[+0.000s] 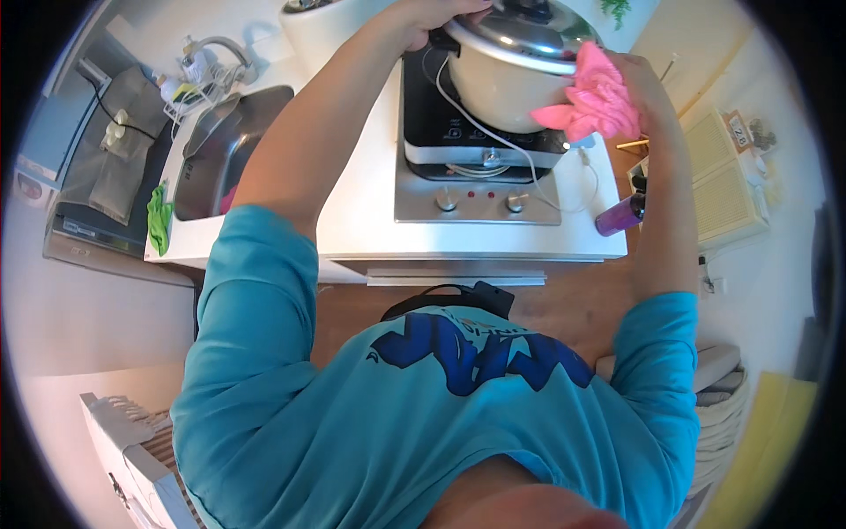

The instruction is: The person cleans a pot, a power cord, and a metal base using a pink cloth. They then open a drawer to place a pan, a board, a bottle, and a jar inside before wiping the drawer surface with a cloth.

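A cream pot [505, 86] stands on a black portable cooktop [429, 112], covered by a shiny lid [529, 30] with a dark knob. At the top edge of the head view, my left hand [433, 20] grips the black side handle [444, 41] of the pot; some of its fingers reach the lid's rim. My right hand [631, 76] holds a bunched pink cloth [598, 96] against the pot's right side. The cloth hides most of that hand's fingers and whatever handle is there.
Under the cooktop is a steel hob [423, 211] with knobs. A white cable [492, 134] loops in front of the pot. A purple bottle [618, 217] is by the counter's right end. Leftward are a steel sink [225, 159], a green cloth [158, 221] and a faucet [228, 47].
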The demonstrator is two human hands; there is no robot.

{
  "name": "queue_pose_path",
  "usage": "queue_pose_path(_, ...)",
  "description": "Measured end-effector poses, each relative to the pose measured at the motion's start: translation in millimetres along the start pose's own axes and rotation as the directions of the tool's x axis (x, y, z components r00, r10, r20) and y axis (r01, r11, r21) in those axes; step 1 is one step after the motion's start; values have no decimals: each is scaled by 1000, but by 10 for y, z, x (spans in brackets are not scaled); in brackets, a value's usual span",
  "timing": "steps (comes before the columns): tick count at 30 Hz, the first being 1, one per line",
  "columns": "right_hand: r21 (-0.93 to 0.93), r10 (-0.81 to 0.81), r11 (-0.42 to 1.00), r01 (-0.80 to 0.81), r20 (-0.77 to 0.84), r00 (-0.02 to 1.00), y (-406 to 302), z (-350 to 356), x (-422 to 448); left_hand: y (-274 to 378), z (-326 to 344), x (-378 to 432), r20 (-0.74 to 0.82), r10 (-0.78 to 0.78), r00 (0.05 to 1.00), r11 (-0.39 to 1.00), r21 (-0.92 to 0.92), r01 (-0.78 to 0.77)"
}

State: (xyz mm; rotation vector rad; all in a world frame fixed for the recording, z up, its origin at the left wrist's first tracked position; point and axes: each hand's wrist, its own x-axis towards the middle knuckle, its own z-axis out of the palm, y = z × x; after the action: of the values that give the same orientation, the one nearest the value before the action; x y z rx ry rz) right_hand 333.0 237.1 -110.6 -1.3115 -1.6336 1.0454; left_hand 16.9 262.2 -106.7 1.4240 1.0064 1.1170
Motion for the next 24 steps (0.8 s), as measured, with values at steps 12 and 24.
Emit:
queue_pose_path(12, -439, -450, 870, 224, -520, 726, -356, 664, -1639, -197, -8, -438, -344, 297, 891, 890, 438, -128)
queue_pose_path(24, -558, 256, 828, -58, 284, 924, 2831, 1579, -3192, -2070, 1251, -4043, -420, -363, 832, 923, -38, 383)
